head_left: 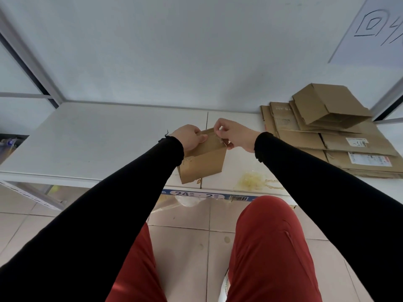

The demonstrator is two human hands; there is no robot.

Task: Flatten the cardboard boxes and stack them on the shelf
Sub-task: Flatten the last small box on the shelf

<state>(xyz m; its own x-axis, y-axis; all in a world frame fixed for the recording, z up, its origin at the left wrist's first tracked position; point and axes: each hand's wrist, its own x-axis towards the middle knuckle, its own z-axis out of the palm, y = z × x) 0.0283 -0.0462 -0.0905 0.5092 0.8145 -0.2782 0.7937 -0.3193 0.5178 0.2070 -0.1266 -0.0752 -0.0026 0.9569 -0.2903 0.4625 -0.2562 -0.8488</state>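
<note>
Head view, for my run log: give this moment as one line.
left hand: holds small box | right hand: pinches its top edge | box: over shelf | flattened stack: on shelf, right

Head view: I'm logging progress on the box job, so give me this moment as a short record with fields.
held item: small cardboard box, partly collapsed, above the shelf's front edge
left hand: grips the box's upper left edge
right hand: pinches the box's top right corner
shelf: white, with a yellowish stain near the front
stack: flattened boxes at the shelf's right end
top of stack: one box not lying fully flat
label: strip on the shelf front reading 24 - 2
</note>
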